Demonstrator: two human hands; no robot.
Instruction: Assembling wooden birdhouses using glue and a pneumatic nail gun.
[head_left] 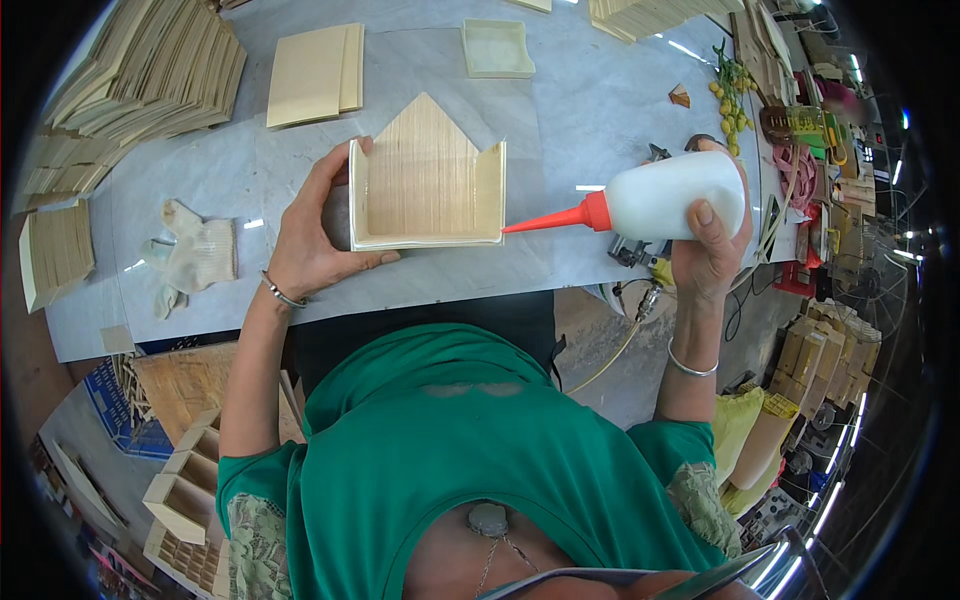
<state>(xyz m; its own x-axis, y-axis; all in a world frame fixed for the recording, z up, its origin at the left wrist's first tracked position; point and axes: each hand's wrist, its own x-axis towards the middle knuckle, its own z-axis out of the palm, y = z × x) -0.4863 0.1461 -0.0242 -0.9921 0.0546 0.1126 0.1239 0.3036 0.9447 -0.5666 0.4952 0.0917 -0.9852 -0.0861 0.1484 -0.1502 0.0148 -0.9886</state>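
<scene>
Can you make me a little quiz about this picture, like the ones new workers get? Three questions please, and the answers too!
1. The right hand holds a white bottle. What colour is its nozzle? (a) blue (b) red (c) green

2. True or false: the pale glove lies on the table.

3. Fill in: the left hand holds a wooden box, and the panel farthest from the person ends in a ____ (rounded or pointed) top.

Key: 1. b; 2. true; 3. pointed
</scene>
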